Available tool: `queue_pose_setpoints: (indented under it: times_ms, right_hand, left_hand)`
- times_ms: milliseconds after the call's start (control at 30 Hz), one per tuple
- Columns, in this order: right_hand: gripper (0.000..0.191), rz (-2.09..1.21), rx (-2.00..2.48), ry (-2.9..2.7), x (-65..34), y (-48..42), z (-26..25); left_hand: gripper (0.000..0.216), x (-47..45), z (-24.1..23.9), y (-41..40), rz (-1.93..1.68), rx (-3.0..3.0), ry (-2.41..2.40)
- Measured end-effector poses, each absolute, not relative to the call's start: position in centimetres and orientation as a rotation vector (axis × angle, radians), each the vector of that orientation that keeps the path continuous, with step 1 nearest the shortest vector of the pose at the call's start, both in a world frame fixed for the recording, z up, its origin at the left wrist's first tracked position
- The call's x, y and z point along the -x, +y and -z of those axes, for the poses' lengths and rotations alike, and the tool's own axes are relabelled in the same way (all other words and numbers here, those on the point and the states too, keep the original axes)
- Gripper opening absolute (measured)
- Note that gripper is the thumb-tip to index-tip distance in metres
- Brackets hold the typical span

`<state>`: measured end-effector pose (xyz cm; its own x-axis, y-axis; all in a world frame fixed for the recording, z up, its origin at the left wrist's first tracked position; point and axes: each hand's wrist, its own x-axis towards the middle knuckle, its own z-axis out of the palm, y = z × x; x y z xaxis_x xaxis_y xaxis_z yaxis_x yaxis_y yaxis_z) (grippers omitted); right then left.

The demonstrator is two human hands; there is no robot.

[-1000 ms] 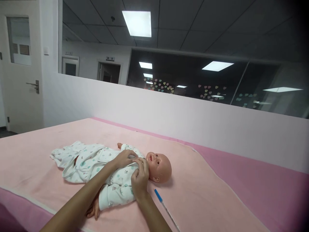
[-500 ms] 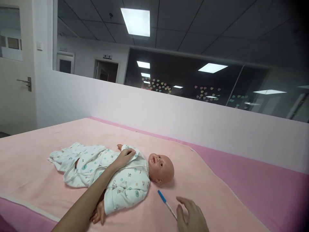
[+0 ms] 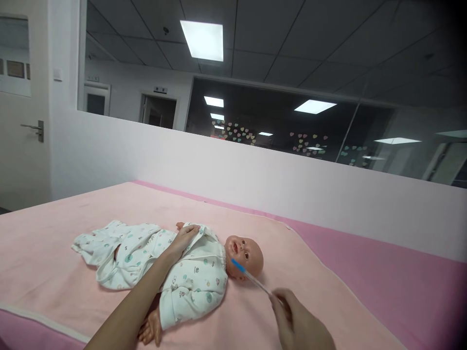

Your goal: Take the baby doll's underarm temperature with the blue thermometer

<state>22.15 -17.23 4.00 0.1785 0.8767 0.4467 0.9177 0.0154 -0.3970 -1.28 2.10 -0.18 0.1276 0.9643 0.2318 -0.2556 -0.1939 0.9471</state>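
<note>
A bald baby doll [image 3: 251, 253] lies on its back, its head toward the right. It wears a white printed baby shirt [image 3: 204, 277] and matching trousers [image 3: 133, 250]. My left hand [image 3: 185, 238] lies across the doll's chest, fingers closed on the front flap of the shirt. Between thumb and fingers, my right hand [image 3: 295, 311] pinches a thin, clear thermometer-like stick [image 3: 255, 282] with a blue end. That blue end points up and left, in front of the doll's cheek and chin; whether it touches them I cannot tell.
A pink padded sheet [image 3: 317, 296] covers the table under the doll. Behind it runs a low white wall [image 3: 255, 175] with a window [image 3: 277, 131] above, dotted with heart stickers. A door [image 3: 24, 146] stands at the left.
My right hand has taken hold of the thermometer-like stick and raised it off the sheet, its blue end now before the doll's face. My left hand stays on the shirt.
</note>
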Motion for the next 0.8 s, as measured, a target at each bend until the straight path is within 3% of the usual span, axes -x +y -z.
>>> queue_pose_setpoints:
  times_ms: [133, 333, 533, 700, 800]
  right_hand:
    - [0.025, 0.336, 1.723, -1.844, -16.9, -11.5, -6.5]
    - [0.025, 0.412, 1.899, -2.121, -11.3, -3.2, -4.5]
    - [0.030, 0.392, 1.887, -2.145, -9.7, -1.4, -2.4]
    - [0.033, 0.369, 1.851, -2.152, -10.2, -1.4, -1.9]
    - [0.033, 0.354, 1.825, -2.151, -10.4, -1.1, -1.7]
  left_hand:
    - [0.038, 1.3, 0.2, 2.0, -1.353, -1.258, 0.795]
    - [0.039, 1.2, 0.2, 2.1, -1.345, -1.320, 0.765]
    - [0.043, 1.2, 1.1, 3.6, -1.341, -1.786, 1.298]
    - [0.032, 1.1, 0.6, 6.1, -1.220, -2.030, 1.600]
    - [0.048, 0.6, -0.2, 7.2, -1.063, -2.318, 1.594]
